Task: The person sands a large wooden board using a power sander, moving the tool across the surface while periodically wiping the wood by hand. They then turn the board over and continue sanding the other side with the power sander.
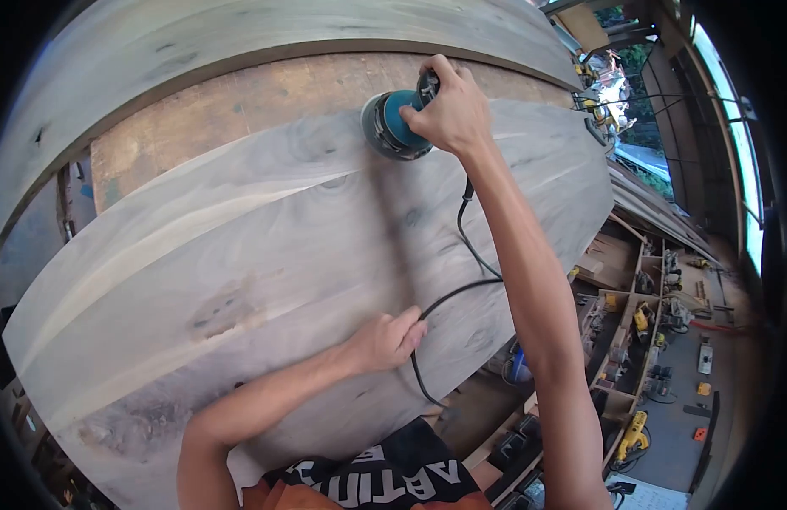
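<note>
A teal and black orbital sander rests against the far part of a large pale wooden slab. My right hand is wrapped round the sander's body and handle, arm stretched out. Closer to me, my left hand is closed round the black power cord, just over the slab. From the sander the cord runs down, passes behind my right forearm, comes back to my left hand and hangs past the slab's near edge. Grain, knots and a brownish patch mark the slab's surface.
Beyond the slab lies a worn brown work surface, with another long wooden slab behind it. To the right, shelves hold several power tools, including a yellow tool. Stacked boards lie at the upper right.
</note>
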Tool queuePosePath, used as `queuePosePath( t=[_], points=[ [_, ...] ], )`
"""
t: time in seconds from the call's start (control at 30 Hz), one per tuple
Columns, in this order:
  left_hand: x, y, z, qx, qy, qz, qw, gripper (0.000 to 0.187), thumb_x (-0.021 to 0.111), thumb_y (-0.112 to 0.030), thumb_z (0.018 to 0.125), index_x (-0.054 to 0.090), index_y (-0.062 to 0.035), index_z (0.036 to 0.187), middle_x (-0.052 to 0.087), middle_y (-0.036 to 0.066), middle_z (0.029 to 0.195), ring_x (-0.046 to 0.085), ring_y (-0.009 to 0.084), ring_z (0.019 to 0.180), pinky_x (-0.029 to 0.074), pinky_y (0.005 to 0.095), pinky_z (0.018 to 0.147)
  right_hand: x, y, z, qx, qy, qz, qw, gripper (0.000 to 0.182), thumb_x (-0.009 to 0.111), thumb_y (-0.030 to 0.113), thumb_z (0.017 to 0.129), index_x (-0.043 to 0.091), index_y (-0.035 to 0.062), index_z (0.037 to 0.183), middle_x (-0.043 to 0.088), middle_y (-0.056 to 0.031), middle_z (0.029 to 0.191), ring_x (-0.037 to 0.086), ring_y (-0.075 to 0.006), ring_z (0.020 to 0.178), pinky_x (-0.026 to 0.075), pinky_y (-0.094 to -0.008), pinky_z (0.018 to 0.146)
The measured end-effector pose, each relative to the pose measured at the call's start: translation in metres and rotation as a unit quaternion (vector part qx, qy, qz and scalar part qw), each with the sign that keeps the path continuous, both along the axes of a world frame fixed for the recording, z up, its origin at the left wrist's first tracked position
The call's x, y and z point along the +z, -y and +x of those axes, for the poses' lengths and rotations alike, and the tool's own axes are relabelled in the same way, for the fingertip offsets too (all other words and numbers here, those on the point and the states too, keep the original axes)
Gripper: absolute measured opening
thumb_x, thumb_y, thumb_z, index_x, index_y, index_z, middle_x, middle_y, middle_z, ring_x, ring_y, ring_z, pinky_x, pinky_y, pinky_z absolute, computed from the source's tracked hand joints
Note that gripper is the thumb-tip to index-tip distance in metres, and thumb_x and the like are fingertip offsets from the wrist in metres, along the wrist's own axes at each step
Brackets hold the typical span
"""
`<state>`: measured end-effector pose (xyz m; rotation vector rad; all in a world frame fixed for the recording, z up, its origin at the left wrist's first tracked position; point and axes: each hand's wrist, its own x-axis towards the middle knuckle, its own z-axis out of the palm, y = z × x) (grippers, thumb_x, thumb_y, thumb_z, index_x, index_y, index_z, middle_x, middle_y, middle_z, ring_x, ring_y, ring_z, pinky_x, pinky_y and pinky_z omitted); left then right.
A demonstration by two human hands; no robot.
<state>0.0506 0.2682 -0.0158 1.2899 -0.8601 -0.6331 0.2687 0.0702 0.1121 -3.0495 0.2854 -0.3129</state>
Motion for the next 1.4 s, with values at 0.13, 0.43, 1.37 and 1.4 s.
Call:
queuePosePath(
  t=[0.13,0.43,1.37,1.4],
  points=[
    [0.007,0.0,-0.008,-0.015,0.066,0.044,0.997,0.02,0.053,-0.02,0.105,0.051,-0.0017,0.096,0.058,0.02,0.056,0.063,0.0421,0.055,0.051,0.0492,0.05,-0.007,0.018,-0.003,0.004,0.052,-0.034,0.998,0.056,0.082,0.035,0.067,0.063,0.0198,0.118,0.064,-0.0219,0.103,0.067,-0.0429,0.093,0.056,-0.0488,0.08],
    [0.002,0.007,-0.012,0.001,0.046,0.021,0.999,0.021,0.054,-0.019,0.105,0.051,-0.0003,0.096,0.059,0.022,0.057,0.062,0.0442,0.055,0.049,0.0527,0.05,-0.003,0.007,-0.006,0.011,0.072,-0.054,0.996,0.053,0.08,0.033,0.066,0.064,0.0181,0.114,0.065,-0.0219,0.1,0.068,-0.0428,0.089,0.056,-0.0491,0.078],
    [0.011,0.005,-0.002,-0.045,0.039,0.078,0.995,0.023,0.052,-0.021,0.105,0.05,-0.0012,0.094,0.059,0.025,0.059,0.062,0.0481,0.058,0.048,0.0552,0.054,0.0,0.009,-0.031,-0.049,0.053,-0.066,0.995,0.049,0.08,0.034,0.068,0.066,0.0195,0.113,0.063,-0.0237,0.105,0.068,-0.044,0.09,0.056,-0.0517,0.078],
    [0.01,0.005,-0.003,-0.044,0.033,0.077,0.996,0.023,0.052,-0.021,0.105,0.05,-0.0014,0.094,0.058,0.025,0.058,0.062,0.0482,0.058,0.048,0.0552,0.053,0.002,0.003,-0.039,-0.052,0.039,-0.054,0.996,0.049,0.08,0.034,0.068,0.066,0.0194,0.113,0.063,-0.0236,0.105,0.067,-0.0442,0.09,0.056,-0.052,0.078]
  ],
)
